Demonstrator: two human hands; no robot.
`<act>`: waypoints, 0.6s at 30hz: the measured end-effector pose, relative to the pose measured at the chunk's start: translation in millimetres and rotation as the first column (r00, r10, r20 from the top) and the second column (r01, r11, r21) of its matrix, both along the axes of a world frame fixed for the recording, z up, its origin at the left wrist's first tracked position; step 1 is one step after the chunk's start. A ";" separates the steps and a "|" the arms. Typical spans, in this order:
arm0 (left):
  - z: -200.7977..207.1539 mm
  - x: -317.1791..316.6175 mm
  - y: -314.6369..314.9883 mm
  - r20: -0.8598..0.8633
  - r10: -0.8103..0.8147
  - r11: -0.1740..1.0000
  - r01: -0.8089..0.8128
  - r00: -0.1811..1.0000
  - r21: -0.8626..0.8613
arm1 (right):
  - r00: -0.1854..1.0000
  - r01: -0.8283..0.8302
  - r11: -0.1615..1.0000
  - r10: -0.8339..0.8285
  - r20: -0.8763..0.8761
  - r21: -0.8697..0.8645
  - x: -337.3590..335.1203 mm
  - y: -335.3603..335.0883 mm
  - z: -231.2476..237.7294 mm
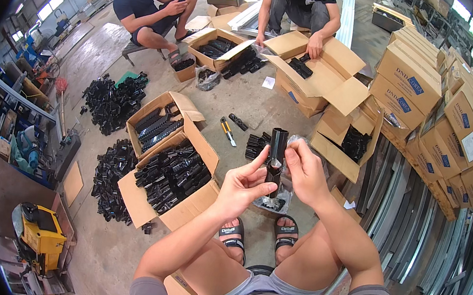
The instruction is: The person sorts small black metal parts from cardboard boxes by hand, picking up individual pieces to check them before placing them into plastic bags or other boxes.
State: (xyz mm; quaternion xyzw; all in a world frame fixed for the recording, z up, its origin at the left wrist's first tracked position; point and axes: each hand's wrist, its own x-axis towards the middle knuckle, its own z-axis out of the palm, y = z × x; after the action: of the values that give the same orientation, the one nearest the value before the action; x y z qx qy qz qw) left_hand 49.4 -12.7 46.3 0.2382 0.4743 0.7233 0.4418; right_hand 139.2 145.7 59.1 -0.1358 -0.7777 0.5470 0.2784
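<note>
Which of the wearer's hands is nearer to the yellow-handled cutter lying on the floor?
Left. The left hand holds the black tube on the side toward the yellow-handled cutter, which lies up and left of it. The right hand is on the tube's far side.

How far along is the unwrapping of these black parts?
Done: loose black parts fill the open box and lie heaped beside it. In hand: both hands, left and right, hold one black tube in clear wrap. Left: more wrapped pieces by the feet.
</note>
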 end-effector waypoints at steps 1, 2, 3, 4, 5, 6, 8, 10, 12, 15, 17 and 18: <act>0.0 -0.1 0.6 0.001 -0.001 1.000 0.001 1.000 -0.002 | 0.999 0.019 1.000 -0.019 -0.040 0.008 -0.7 0.3 -1.5; -0.5 -0.1 1.3 0.001 -0.002 1.000 0.002 1.000 -0.001 | 0.999 0.021 1.000 -0.020 -0.039 0.008 -0.1 2.5 -2.5; -1.2 -0.2 1.1 -0.002 -0.011 1.000 0.011 1.000 0.002 | 0.999 0.028 0.995 -0.029 0.014 0.095 1.0 5.6 -3.4; -2.0 -0.2 1.0 -0.006 -0.020 1.000 0.020 1.000 0.005 | 0.997 0.030 0.983 -0.043 0.067 0.182 2.0 7.9 -3.7; -2.7 0.0 0.9 -0.006 -0.019 1.000 0.019 1.000 0.005 | 0.997 0.030 0.983 -0.043 0.067 0.182 2.7 9.0 -3.6; -3.7 0.2 0.7 -0.010 -0.016 1.000 0.016 1.000 0.003 | 0.995 0.009 0.983 -0.026 0.093 0.181 3.1 9.8 -3.8; -3.4 0.2 0.2 -0.014 -0.013 1.000 0.013 1.000 0.002 | 0.993 -0.013 0.984 -0.009 0.120 0.179 4.2 8.8 -0.8; -0.6 -0.1 -0.5 -0.014 0.000 1.000 -0.001 1.000 -0.005 | 0.997 -0.003 0.989 -0.009 0.081 0.148 7.2 4.0 8.5; 0.2 -0.9 -0.7 0.007 0.007 1.000 -0.006 1.000 -0.011 | 1.000 0.011 0.994 -0.012 0.004 0.113 5.1 -2.6 7.3; 2.0 -1.0 0.4 0.025 0.016 1.000 -0.015 1.000 -0.022 | 0.999 0.007 0.992 -0.002 -0.042 0.125 5.1 0.2 6.5; 0.7 -0.3 0.4 0.024 0.019 0.999 -0.018 1.000 -0.028 | 1.000 -0.011 0.985 0.013 -0.009 0.171 6.0 5.9 2.4; -0.2 -0.3 0.3 0.016 0.011 1.000 -0.010 1.000 -0.023 | 1.000 -0.016 0.975 0.011 0.023 0.222 4.9 8.9 -1.1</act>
State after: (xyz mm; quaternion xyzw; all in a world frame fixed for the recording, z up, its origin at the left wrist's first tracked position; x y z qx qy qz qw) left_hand 49.1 -12.4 46.1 0.2248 0.4801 0.7221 0.4445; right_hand 144.2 154.6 58.0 -0.1045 -0.8377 0.4572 0.2797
